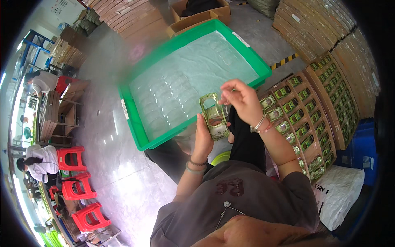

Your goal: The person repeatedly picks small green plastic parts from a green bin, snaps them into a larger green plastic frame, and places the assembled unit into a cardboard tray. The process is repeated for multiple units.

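Here the left hand [204, 138] has its grip closed round a green toy car shell [214, 116], held over the lap just off the near rim of the green tray [132, 123]. The right hand [242, 99] pinches something small, perhaps a clear part, above it. A rack of car shells [302, 123] crowds the right.

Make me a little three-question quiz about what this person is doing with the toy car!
1. True or false: the left hand holds the green toy car body.
2. The right hand is: A) pinching at the car's top end, B) resting inside the tray, C) on a stool.
3. What colour is the big tray holding clear plastic pieces?

Key: 1 true; 2 A; 3 green.
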`<action>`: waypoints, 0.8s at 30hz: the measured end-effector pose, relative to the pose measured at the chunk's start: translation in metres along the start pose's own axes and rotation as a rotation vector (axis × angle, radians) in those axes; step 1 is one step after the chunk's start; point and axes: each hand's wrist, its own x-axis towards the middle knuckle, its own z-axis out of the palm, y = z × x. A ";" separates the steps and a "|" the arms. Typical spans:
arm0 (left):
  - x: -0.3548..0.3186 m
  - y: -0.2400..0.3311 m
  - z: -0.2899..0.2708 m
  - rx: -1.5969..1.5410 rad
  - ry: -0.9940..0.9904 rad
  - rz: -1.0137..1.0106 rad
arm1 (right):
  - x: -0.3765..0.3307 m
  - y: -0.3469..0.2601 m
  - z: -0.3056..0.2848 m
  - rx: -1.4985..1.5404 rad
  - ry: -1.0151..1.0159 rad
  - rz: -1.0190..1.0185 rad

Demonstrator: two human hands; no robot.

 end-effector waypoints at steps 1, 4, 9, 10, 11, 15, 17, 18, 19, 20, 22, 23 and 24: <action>-0.001 0.001 0.000 0.003 0.005 0.004 | -0.005 -0.007 0.009 -0.118 0.014 -0.080; -0.003 0.005 0.002 0.053 0.013 0.049 | -0.007 -0.018 0.015 -0.514 0.128 -0.448; -0.005 0.004 0.010 0.103 0.033 0.129 | -0.012 -0.009 0.018 -0.766 0.066 -0.572; -0.005 0.001 0.007 0.115 0.034 0.137 | -0.012 -0.007 0.019 -0.777 0.027 -0.543; -0.005 0.000 0.005 0.128 0.036 0.145 | -0.012 -0.006 0.019 -0.788 -0.012 -0.514; -0.007 0.004 0.011 0.170 0.041 0.131 | -0.008 -0.001 0.014 -0.742 -0.133 -0.408; -0.008 0.005 0.011 0.193 0.029 0.108 | -0.006 0.003 0.013 -0.678 -0.147 -0.344; -0.008 0.005 0.012 0.188 0.038 0.105 | -0.006 0.004 0.013 -0.647 -0.154 -0.314; -0.008 0.004 0.013 0.183 0.046 0.101 | -0.007 0.004 0.013 -0.616 -0.144 -0.264; -0.008 0.004 0.014 0.178 0.054 0.098 | -0.008 0.004 0.014 -0.585 -0.134 -0.214; -0.006 0.001 0.013 0.169 0.092 0.123 | -0.013 0.008 0.018 -0.554 -0.097 -0.181; -0.005 0.000 0.013 0.164 0.111 0.135 | -0.015 0.010 0.021 -0.556 -0.066 -0.203; -0.005 0.001 0.015 0.167 0.125 0.114 | -0.017 0.011 0.022 -0.559 -0.031 -0.226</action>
